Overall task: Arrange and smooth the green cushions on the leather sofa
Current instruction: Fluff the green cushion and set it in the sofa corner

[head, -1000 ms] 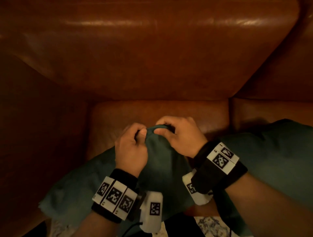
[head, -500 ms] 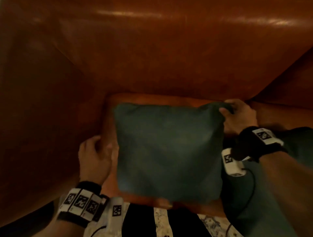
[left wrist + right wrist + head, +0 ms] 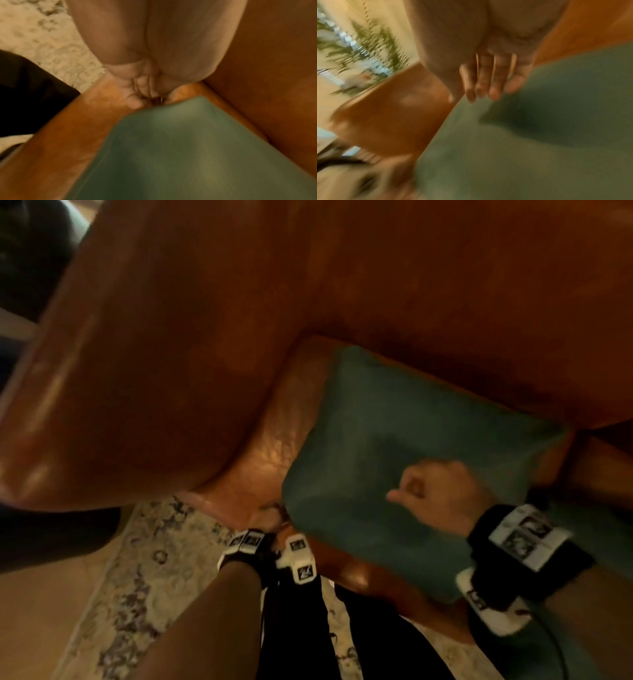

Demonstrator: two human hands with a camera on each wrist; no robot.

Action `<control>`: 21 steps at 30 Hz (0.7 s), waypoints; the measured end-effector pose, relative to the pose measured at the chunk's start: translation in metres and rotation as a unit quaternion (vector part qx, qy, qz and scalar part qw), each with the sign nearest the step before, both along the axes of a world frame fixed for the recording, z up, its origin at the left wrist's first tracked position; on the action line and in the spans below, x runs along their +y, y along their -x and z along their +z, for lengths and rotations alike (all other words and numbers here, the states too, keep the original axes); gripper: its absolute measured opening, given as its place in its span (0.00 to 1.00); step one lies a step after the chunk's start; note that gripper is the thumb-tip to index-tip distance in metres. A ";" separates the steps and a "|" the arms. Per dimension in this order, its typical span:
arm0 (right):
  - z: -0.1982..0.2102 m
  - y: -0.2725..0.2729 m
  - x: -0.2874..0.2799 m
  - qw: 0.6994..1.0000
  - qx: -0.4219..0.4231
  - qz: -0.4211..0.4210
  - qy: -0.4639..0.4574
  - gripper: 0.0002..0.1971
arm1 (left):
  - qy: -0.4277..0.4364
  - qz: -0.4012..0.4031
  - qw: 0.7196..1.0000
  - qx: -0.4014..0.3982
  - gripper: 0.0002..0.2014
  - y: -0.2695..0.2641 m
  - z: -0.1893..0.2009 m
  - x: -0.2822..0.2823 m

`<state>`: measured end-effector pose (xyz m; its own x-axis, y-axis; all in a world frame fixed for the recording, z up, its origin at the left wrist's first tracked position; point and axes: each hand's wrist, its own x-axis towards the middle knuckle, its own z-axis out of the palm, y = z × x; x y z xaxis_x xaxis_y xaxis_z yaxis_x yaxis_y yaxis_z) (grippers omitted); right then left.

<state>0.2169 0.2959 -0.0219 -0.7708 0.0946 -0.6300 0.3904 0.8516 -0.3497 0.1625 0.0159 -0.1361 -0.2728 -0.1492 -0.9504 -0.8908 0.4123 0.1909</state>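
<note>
The right hand (image 3: 435, 494) hangs loosely curled and empty over the square green fabric cushion (image 3: 404, 446), which lies flat on the brown leather sofa (image 3: 260, 453). The left hand (image 3: 270, 513) is at its near corner; whether it grips is unclear. The placing step seems done, so next I expect flat palms to smooth it.

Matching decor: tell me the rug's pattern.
Pale rug with a dark, mottled floral-looking pattern; head view shows it best.

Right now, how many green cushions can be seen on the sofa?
2: one cushion flat on the seat by the armrest, a second cushion at the right edge, mostly cut off.
</note>
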 end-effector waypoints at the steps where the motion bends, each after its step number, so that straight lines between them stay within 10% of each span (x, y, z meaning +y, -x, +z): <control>1: -0.010 0.003 -0.018 0.999 -0.038 0.031 0.008 0.19 | -0.001 -0.062 0.998 -0.002 0.18 0.003 -0.001 0.002; 9: -0.038 0.018 -0.051 0.983 -0.080 0.106 -0.128 0.27 | -0.087 -0.325 0.934 0.123 0.19 0.008 0.003 0.017; 14: -0.039 0.013 -0.054 0.979 -0.118 0.108 -0.124 0.23 | 0.023 -0.469 0.873 0.135 0.25 -0.012 0.003 0.019; 18: -0.041 0.010 -0.045 0.986 -0.094 0.075 -0.114 0.23 | -0.095 -0.349 0.920 0.149 0.19 -0.021 0.026 0.014; 21: -0.041 0.010 -0.034 0.991 -0.054 0.017 -0.123 0.22 | -0.031 -0.049 0.963 0.263 0.09 -0.025 0.027 -0.006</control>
<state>0.2070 0.2619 -0.0629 -0.7055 0.2301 -0.6703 0.3840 0.9191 -0.0886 0.1880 0.0098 -0.1087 -0.7292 -0.0466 -0.6827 -0.6216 0.4623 0.6324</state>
